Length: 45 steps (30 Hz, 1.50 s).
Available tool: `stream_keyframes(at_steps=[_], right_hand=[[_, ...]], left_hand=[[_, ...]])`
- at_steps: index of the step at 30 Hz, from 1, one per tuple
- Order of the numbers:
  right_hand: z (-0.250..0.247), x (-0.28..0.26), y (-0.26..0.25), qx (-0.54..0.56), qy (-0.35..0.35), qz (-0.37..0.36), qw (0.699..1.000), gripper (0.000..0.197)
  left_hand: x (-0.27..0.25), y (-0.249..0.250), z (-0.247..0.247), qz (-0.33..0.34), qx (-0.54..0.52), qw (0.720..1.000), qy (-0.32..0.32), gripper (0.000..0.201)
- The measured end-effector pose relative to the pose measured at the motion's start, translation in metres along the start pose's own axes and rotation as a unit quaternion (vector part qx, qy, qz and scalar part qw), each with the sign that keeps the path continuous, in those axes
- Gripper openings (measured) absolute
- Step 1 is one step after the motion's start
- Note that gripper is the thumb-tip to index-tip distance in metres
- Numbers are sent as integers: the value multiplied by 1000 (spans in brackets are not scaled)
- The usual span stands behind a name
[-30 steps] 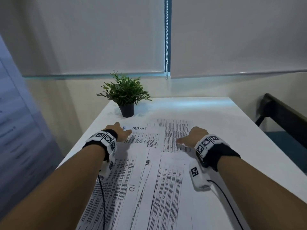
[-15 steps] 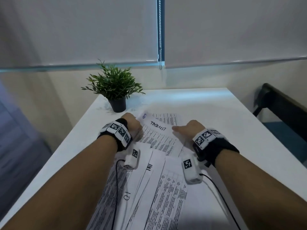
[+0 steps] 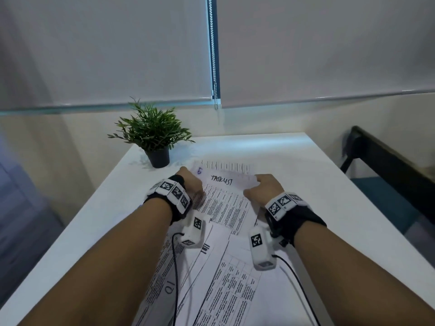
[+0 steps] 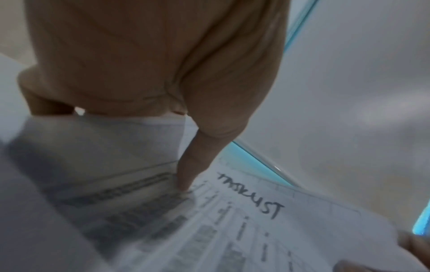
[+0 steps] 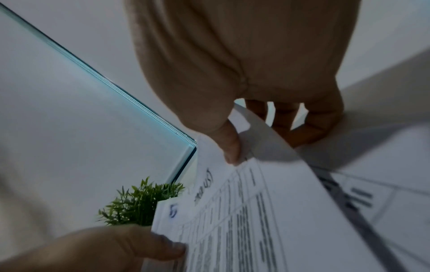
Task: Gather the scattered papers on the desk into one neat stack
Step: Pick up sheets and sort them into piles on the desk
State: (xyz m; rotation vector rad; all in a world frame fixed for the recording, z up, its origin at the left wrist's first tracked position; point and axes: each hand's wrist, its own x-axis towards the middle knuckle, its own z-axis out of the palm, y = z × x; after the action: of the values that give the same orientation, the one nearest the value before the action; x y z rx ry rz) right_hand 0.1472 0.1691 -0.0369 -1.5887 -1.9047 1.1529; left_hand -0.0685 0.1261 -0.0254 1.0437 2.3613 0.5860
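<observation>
Several printed sheets lie overlapping on the white desk [image 3: 317,184]. The top sheet [image 3: 223,198], handwritten "TASKLIST" with a blue 5, is raised off the others at its far end. My left hand [image 3: 191,182] pinches its far left corner, thumb on top [image 4: 186,176]. My right hand [image 3: 263,188] pinches its far right corner, thumb above [image 5: 230,147] and fingers underneath. Another printed sheet [image 3: 226,165] shows just beyond it. More sheets [image 3: 226,285] spread toward me under my forearms, one marked "10".
A small potted plant [image 3: 153,135] stands at the desk's far left, just behind my left hand. Closed roller blinds [image 3: 306,55] hang behind the desk. A dark bench [image 3: 388,165] sits off the right edge.
Both hands drew together on the TASKLIST sheet and took hold of its far corners. The sheet turned from lying flat to being lifted at its far end.
</observation>
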Motion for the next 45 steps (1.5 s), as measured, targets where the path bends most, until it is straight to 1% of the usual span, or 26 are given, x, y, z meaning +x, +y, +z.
stream_keyframes(at_steps=[3, 4, 5, 7, 10, 11, 14, 15, 18, 20, 22, 23, 24, 25, 26, 28, 30, 31, 32, 33, 35, 37, 39, 41, 43, 45], right_hand=[[-10, -5, 6, 62, 52, -41, 996, 34], [-14, -6, 7, 74, 69, -50, 994, 37], [-18, -9, 6, 83, 77, -57, 992, 40], [-26, -12, 6, 122, 69, -78, 987, 40], [-34, -19, 7, 196, 47, -85, 976, 26], [-35, -22, 6, 219, 51, -86, 970, 25], [-42, -37, -7, 244, 112, -119, 956, 30], [-46, -42, -16, 260, 126, -135, 948, 31], [-61, -65, -48, 298, 156, -184, 924, 37], [-67, -81, -68, 321, 167, -216, 907, 42], [-68, -99, -83, 340, 168, -245, 892, 39], [-65, -108, -89, 339, 166, -263, 888, 35], [-61, -115, -92, 339, 160, -274, 886, 30], [-56, -120, -93, 347, 145, -275, 885, 28], [-49, -126, -93, 357, 121, -260, 889, 26], [-30, -137, -86, 351, 52, -193, 915, 24], [-2, -147, -71, 301, -33, -122, 945, 27], [13, -153, -62, 264, -70, -95, 957, 28], [26, -162, -53, 219, -103, -73, 968, 26], [38, -170, -46, 169, -134, -53, 975, 24], [54, -183, -34, 72, -172, -30, 982, 29], [54, -193, -25, -39, -161, -48, 985, 40], [38, -201, -14, -178, -123, -80, 973, 56], [10, -208, -1, -292, -87, -87, 948, 59], [-17, -215, 16, -355, -75, -56, 930, 55], [-32, -221, 32, -370, -79, -12, 925, 48]], left_hand=[[-2, -5, -16, 37, -80, 995, -42, 37], [-4, -6, -22, 52, -114, 991, -52, 35], [-5, -6, -25, 63, -157, 984, -54, 40], [-11, -6, -31, 92, -260, 960, -53, 49], [-29, 2, -40, 145, -379, 913, -32, 34], [-33, 4, -45, 162, -408, 898, -27, 34], [-51, 12, -67, 209, -458, 864, 1, 53], [-57, 16, -75, 227, -467, 855, 5, 55], [-88, 34, -101, 275, -455, 846, 38, 48], [-105, 41, -120, 312, -460, 829, 63, 49], [-122, 42, -137, 338, -483, 803, 83, 55], [-125, 39, -145, 341, -484, 800, 98, 56], [-135, 36, -151, 337, -473, 808, 105, 56], [-140, 30, -157, 327, -451, 824, 106, 57], [-143, 21, -160, 314, -414, 849, 93, 58], [-144, -8, -160, 263, -330, 905, 52, 58], [-138, -48, -153, 204, -210, 955, 53, 68], [-135, -66, -149, 178, -119, 975, 57, 69], [-137, -82, -141, 148, -19, 987, 57, 65], [-139, -96, -133, 115, 63, 990, 60, 59], [-149, -122, -112, 73, 164, 982, 64, 48], [-152, -150, -93, 31, 205, 977, 48, 47], [-151, -177, -83, 1, 214, 976, 26, 64], [-148, -193, -83, -30, 202, 979, -4, 84], [-150, -199, -84, -41, 190, 981, -26, 102], [-153, -198, -84, -38, 201, 979, -21, 111]])
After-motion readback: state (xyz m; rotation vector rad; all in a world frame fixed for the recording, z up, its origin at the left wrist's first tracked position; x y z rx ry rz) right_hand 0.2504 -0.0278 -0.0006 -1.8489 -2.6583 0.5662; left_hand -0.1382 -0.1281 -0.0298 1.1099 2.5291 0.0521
